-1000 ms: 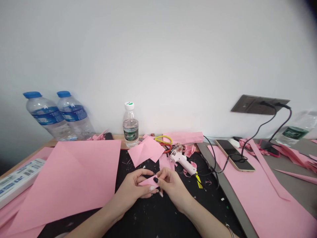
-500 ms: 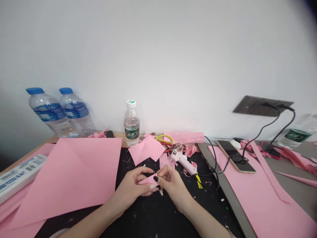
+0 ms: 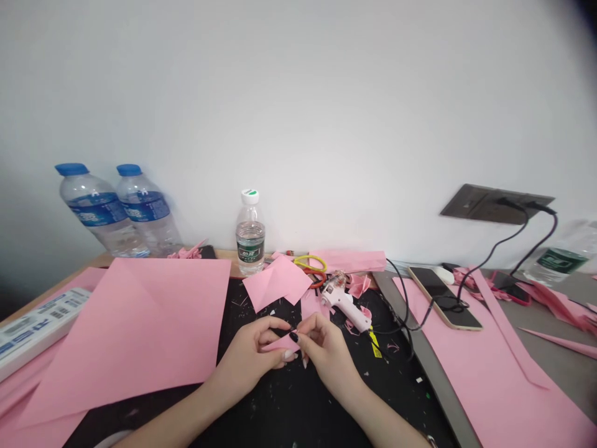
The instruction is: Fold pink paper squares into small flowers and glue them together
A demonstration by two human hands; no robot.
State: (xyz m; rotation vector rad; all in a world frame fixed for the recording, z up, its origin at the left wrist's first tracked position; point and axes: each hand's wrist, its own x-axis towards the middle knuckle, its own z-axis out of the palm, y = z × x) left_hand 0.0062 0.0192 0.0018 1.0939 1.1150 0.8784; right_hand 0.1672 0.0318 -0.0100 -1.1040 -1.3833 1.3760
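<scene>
Between both hands, above the black mat (image 3: pixel 298 410), is a small folded piece of pink paper (image 3: pixel 284 342). My left hand (image 3: pixel 254 348) grips its left side, with the thumb along the lower edge. Pinching the right end is my right hand (image 3: pixel 321 348), its dark-nailed thumb pressed on the paper. Fingers cover part of the paper, so its full shape is hidden. Just beyond the hands lie pink paper squares (image 3: pixel 277 283). A pale pink glue gun (image 3: pixel 347 308) rests to the right of them, beside scissors (image 3: pixel 317 274) with yellow and red handles.
A large pink sheet (image 3: pixel 153 323) and a long white box (image 3: pixel 37 330) lie on the left. Bottles (image 3: pixel 250 242) stand along the wall. At right are a phone (image 3: pixel 445 298), black cables (image 3: pixel 405 311), more pink paper (image 3: pixel 480 367) and a wall socket (image 3: pixel 497 203).
The pink paper has tilted and shows a narrower face between my fingers. Both hands keep their hold with small finger shifts. The view has moved slightly.
</scene>
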